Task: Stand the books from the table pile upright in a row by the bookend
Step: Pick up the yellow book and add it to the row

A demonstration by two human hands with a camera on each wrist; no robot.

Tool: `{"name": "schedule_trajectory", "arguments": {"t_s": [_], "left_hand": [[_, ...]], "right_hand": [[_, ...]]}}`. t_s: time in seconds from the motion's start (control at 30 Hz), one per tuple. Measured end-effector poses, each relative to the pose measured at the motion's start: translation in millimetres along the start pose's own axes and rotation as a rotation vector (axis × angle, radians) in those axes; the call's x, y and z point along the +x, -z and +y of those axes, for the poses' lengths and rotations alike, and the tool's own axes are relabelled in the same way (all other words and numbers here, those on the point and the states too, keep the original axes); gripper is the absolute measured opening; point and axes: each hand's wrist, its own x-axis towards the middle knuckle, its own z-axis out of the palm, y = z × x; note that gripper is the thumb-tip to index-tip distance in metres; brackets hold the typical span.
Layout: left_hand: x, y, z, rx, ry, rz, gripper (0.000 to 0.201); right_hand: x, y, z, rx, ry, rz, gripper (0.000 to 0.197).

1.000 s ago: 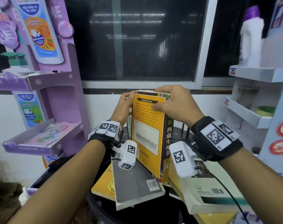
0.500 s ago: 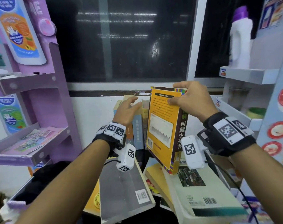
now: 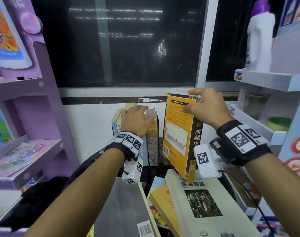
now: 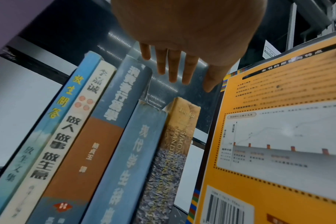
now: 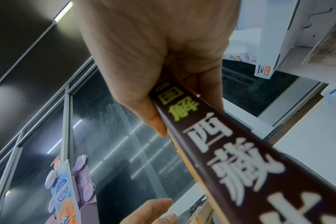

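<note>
The row of upright books (image 3: 151,134) is standing against the wall, left of the held book (image 3: 178,134); the flat pile (image 3: 197,202) is lying in front.

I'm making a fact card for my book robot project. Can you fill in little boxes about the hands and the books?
Right hand: grips the top of the orange book, thumb on the cover
Orange book: off the table, a bit tilted, apart from the row
Left hand: rests open on top of the upright row
Row: five spines showing in the left wrist view
Pile: books lying flat, nearer the person
Bookend: cannot tell
</note>
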Motion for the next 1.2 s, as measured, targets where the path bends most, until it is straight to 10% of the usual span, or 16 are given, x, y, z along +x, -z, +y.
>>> {"name": "schedule_trajectory", "arguments": {"t_s": [0.6, 1.2], "left_hand": [[42, -9, -8, 0.258, -0.165, -0.445, 0.068], [38, -31, -1, -0.048, -0.11, -0.474, 0.059]], "right_hand": [[39, -46, 21, -0.059, -0.016, 0.0, 0.053], [50, -107, 29, -0.073, -0.062, 0.074, 0.06]]}}
